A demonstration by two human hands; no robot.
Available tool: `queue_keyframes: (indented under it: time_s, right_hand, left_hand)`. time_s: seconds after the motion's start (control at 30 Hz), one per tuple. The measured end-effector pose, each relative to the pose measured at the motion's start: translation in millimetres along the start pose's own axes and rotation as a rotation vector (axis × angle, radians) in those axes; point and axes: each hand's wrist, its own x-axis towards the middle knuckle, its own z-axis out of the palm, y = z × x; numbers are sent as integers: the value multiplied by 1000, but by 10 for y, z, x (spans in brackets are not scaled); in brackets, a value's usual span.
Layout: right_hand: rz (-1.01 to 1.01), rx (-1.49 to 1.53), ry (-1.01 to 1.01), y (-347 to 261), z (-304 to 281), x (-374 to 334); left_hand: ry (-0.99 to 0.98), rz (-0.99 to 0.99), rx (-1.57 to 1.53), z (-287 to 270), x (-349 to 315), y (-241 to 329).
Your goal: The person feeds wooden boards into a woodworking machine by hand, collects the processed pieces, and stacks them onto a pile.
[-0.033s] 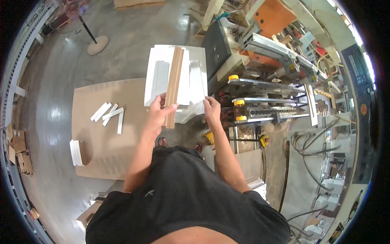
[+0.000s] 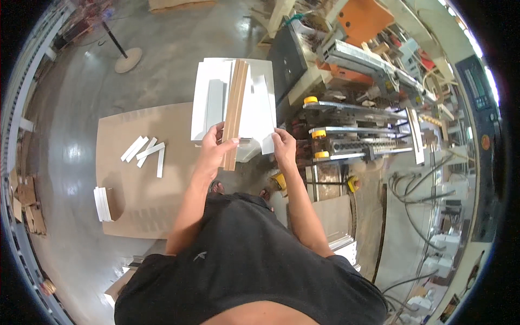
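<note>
In my left hand [image 2: 215,151] is a bundle of long narrow boards [image 2: 236,108] with bare brown edges facing up, thumb on the near side and fingers around the far side. My right hand [image 2: 284,145] pinches the near end of a thin white strip [image 2: 265,111] between thumb and fingers. Both pieces are over a stack of white panels [image 2: 206,81]. A grey-white strip [image 2: 215,103] lies on that stack, left of the brown-edged boards. My left hand covers the lower left corner of the stack.
A brown sheet [image 2: 173,206] at left bears several loose white strips [image 2: 161,162] and a small white-edged stack [image 2: 101,204]. To the right is a machine with metal rails [image 2: 352,130] and yellow end pieces [image 2: 319,134]. A round stand base [image 2: 128,60] stands farther off.
The white strip in my right hand has swung slightly, and its near end now shows below the stack's edge. The brown-edged boards have shifted a little to the right.
</note>
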Motion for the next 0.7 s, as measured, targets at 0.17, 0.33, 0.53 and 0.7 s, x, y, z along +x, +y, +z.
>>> queue_keyframes:
  time_s: [0.17, 0.33, 0.53, 0.7]
  right_hand:
    - [-216, -16, 93, -382, -64, -699]
    - [-77, 45, 187, -603, -120, -1040]
    - [-281, 423, 208, -459, -336, -1153]
    - [-148, 618, 200, -403, -759, -1192]
  left_hand:
    - [-139, -38, -65, 431, 59, -127]
    - [-247, -40, -29, 826, 81, -288]
    - [-397, -81, -79, 1224, -26, -308]
    - [-446, -89, -73, 1579, -163, -447]
